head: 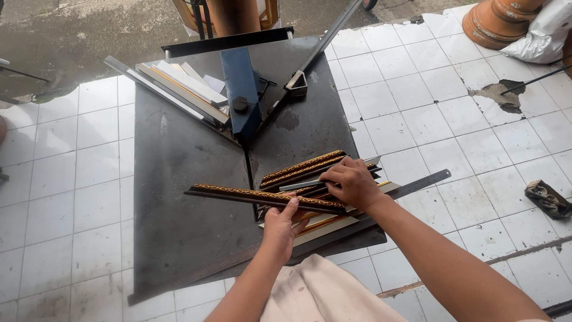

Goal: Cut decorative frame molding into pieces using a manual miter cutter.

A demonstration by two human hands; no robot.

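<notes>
Hands (280,226) (351,182) grip gold-trimmed moulding strip (262,197) above stacked strips (304,167), open plate (179,209) leftward.

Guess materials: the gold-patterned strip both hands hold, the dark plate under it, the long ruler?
Strip: probably wood or moulded plastic frame moulding, dark with gilt relief; pale bare backs show on neighbouring pieces. Plate: likely steel sheet, dull dark grey, scuffed. Ruler: looks like steel, thin, flat, grey sheen.

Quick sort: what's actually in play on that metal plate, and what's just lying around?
In play:
- left hand holding the dark gold-patterned moulding strip
- right hand on the strip pile
- metal plate under them

Lying about:
- steel ruler
- pale strips by the blue cutter
- clay pots
- white bag
- rag on the tiles
</notes>
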